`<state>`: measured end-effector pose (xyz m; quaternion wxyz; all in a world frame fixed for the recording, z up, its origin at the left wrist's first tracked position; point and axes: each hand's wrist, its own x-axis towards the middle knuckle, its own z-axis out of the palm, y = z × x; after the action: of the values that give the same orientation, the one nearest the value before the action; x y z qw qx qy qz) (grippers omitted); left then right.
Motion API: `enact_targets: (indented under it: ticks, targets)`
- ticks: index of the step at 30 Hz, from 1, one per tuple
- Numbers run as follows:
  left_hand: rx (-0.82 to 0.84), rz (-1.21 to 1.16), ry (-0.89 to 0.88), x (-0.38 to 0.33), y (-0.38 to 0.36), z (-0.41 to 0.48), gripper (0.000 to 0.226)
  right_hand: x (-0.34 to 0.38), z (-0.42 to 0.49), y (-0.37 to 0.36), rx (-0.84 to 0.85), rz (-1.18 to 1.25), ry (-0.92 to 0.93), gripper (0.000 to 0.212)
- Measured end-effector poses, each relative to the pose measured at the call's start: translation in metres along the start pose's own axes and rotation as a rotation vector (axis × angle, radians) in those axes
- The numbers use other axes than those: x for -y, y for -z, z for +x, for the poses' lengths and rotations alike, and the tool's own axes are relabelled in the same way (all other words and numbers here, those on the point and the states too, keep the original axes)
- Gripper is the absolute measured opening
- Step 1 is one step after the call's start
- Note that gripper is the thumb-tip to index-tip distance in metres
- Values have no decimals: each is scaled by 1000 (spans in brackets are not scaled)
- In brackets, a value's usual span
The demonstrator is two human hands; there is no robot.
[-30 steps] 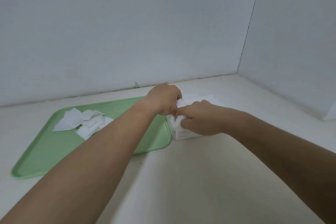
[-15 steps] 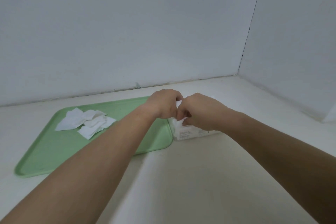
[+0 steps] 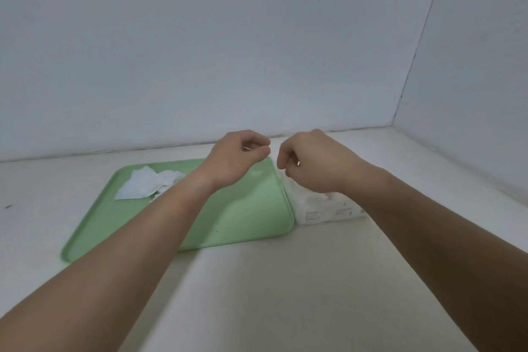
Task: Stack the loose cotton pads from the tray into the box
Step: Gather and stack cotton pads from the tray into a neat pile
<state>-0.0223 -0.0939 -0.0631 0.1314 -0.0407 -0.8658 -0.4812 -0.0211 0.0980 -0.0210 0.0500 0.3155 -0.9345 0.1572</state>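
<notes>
Several loose white cotton pads point(image 3: 145, 186) lie in a pile at the far left of the green tray point(image 3: 243, 220). The white box point(image 3: 328, 210) stands just right of the tray, touching its right edge, with white pads showing in its open top. My left hand point(image 3: 240, 158) hovers over the tray's far right corner, fingers curled and thumb against the forefinger, with nothing visible in it. My right hand point(image 3: 311, 164) hovers above the box, fingers curled downward and empty. The two hands are a small gap apart.
The tray and box sit on a pale tabletop point(image 3: 271, 280). White walls close the back and the right side, meeting in a corner point(image 3: 395, 120) at the far right. A small dark mark point(image 3: 8, 206) lies at the left edge.
Both hands have lifted off the box and moved apart. The left hand has shifted left over the tray. The box top, covered before, now shows.
</notes>
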Motion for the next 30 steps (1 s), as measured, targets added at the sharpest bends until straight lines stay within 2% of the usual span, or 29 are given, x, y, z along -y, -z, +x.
enact_targets:
  ticks: [5,9,11,14,18,21,25,30]
  targets:
    - [-169,-89,112,27,69,-37,10,58,28,-27,43,302,60,34]
    - [-348,-216,201,56,110,-55,11,90,61,-70,-12,639,-83,30]
    - [-421,-237,231,70,118,-59,13,97,76,-91,-73,604,-124,28]
    - [-490,-265,237,86,120,-67,14,103,94,-114,-40,486,-167,28]
    - [-552,-299,216,98,119,-73,13,106,106,-129,-51,532,-185,38]
    - [-600,-345,205,105,121,-77,13,113,112,-134,-42,544,-50,39]
    - [-653,-375,221,110,125,-77,13,119,115,-140,136,531,139,43]
    - [-633,-375,210,108,119,-77,13,112,126,-155,24,452,177,35]
